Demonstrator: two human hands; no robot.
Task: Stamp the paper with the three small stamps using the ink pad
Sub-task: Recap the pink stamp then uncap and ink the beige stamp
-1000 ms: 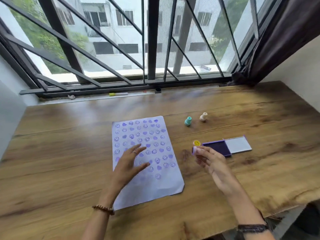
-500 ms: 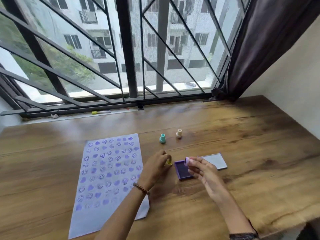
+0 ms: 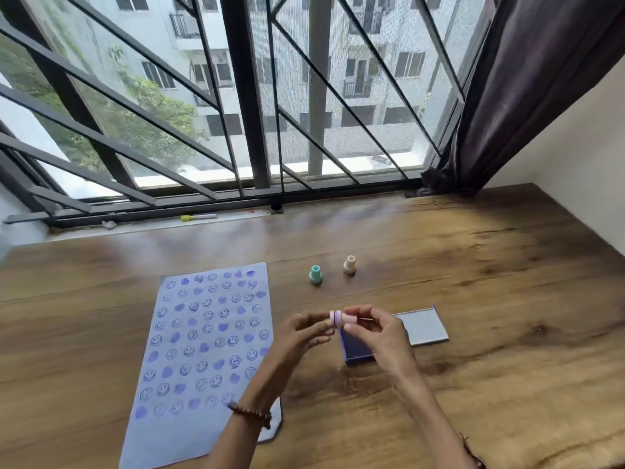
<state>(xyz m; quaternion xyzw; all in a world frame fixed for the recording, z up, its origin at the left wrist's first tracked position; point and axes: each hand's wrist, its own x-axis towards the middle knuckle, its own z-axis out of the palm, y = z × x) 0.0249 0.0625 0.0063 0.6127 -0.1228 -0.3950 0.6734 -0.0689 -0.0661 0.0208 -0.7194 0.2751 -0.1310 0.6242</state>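
Note:
I hold a small pink stamp sideways in the air just above the open purple ink pad. My right hand pinches its handle. My left hand pinches a small round cap against the stamp's face end. The lilac paper, covered in purple smileys and hearts, lies to the left, partly under my left forearm. A teal stamp and a beige stamp stand upright behind my hands.
The ink pad's grey lid lies open flat to the right of the pad. A yellow-capped pen rests on the window sill. A barred window runs along the table's far edge, with a dark curtain and a white wall at right.
My left hand left the paper, picked up the small yellow-topped cap beside the ink pad and brought it to the stamp in my right hand. The view shifted right.

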